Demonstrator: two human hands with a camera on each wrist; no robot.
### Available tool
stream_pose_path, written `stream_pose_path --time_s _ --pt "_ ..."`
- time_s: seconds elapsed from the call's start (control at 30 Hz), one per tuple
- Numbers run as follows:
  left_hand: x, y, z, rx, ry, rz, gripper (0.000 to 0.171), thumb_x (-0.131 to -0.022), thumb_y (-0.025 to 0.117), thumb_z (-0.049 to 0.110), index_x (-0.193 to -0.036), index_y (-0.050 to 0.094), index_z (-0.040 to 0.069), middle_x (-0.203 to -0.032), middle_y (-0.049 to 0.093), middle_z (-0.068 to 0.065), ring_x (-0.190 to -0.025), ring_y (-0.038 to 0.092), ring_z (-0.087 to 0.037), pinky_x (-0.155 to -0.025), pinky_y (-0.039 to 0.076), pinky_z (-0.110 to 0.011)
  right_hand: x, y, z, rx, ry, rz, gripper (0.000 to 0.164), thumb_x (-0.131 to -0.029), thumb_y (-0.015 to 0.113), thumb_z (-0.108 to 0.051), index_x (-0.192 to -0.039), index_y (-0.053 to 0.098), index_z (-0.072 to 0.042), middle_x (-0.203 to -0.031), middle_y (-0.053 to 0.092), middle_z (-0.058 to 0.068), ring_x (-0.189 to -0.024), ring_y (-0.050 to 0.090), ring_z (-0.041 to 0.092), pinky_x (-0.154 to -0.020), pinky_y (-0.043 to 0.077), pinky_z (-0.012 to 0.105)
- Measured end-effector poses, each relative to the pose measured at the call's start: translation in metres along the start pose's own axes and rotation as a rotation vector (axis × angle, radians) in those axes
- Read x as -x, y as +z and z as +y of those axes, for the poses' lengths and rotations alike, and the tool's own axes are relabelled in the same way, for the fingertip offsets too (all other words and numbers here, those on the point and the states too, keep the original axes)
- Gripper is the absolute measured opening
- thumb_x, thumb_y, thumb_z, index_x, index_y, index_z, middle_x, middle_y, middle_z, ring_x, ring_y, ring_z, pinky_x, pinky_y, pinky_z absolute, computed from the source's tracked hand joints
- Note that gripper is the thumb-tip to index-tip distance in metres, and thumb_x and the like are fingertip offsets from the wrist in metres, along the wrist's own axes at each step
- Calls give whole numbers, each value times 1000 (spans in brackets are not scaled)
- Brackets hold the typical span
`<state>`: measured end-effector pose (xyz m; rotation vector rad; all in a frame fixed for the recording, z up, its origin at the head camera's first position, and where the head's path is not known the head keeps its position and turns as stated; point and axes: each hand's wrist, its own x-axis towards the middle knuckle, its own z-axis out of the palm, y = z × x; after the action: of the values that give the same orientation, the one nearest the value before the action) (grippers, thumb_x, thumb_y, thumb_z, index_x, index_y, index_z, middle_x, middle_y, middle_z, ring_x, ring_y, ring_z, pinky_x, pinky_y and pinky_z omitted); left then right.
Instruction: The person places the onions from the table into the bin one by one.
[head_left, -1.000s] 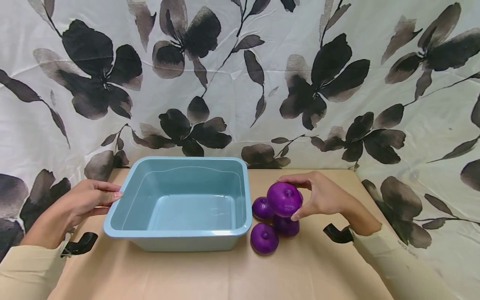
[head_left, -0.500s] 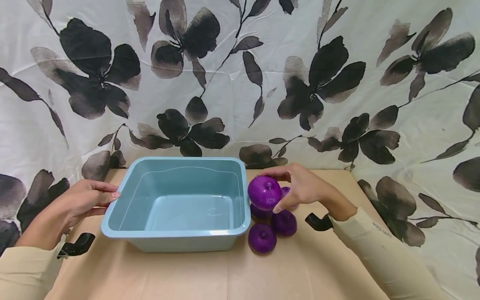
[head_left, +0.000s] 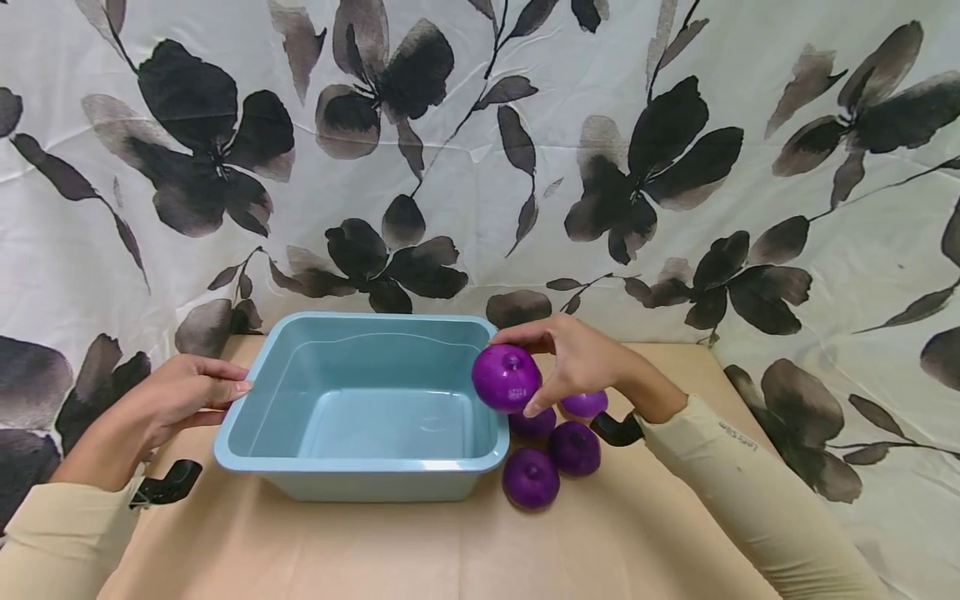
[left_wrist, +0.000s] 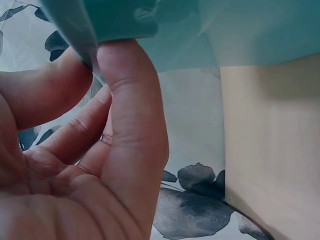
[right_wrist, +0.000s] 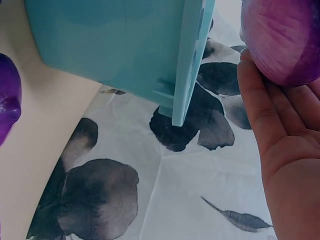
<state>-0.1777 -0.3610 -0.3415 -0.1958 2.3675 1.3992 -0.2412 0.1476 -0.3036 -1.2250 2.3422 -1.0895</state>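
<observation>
A light blue plastic tub [head_left: 360, 465] stands on the table, with nothing inside it. My left hand [head_left: 183, 400] pinches its left rim; the left wrist view shows thumb and finger on either side of that rim [left_wrist: 75, 30]. Between thumb and fingers, my right hand [head_left: 581, 362] holds a shiny purple onion [head_left: 506, 377] up at the tub's right rim, overlapping it in the head view. Fingers [right_wrist: 260, 95] lie under the streaky onion [right_wrist: 285, 40] in the right wrist view. Several more purple onions [head_left: 531, 479] sit on the table right of the tub, partly beneath the right hand.
The tan table [head_left: 420, 550] extends in front of the tub and to the right of the onions. A white cloth [head_left: 465, 167] with dark flowers hangs behind and along both sides. Black wrist mounts [head_left: 168, 483] stick out from both sleeves.
My right hand has carried the purple onion leftward and slightly up, from above the other onions to the tub's right rim. The left hand keeps its hold on the tub.
</observation>
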Motion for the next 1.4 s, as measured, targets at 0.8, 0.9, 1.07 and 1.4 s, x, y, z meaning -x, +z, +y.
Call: stream_pose_path --time_s 0.8,0.9,1.07,1.4 --pt "3 0 2 66 22 -26 67 -102 66 21 -151 38 -15 -97 74 9 -88 73 -5 -81 64 -28 -75 14 -12 -30 -104 -158 78 -66 97 -15 -137 66 -6 -123 75 3 -109 72 13 -100 59 31" --pt "2 0 1 56 19 -20 67 -102 66 21 -151 39 -15 -97 74 8 -88 73 -5 -81 64 -29 -84 18 -14 -54 -107 -179 76 -67 96 -12 -136 66 -5 -123 75 3 -110 71 13 -101 58 30" --pt "1 1 2 44 19 -8 66 -102 67 21 -150 40 -15 -97 75 7 -88 74 -6 -81 64 -30 -95 21 -20 -60 -122 -188 75 -66 96 -10 -135 66 -5 -123 75 4 -110 72 14 -102 58 31" --pt "4 3 1 60 29 -13 66 -101 67 20 -149 41 -16 -98 76 7 -88 74 -6 -81 64 -30 -121 31 -30 -31 -107 -206 76 -66 97 -14 -135 67 -6 -122 75 5 -105 71 14 -96 60 29"
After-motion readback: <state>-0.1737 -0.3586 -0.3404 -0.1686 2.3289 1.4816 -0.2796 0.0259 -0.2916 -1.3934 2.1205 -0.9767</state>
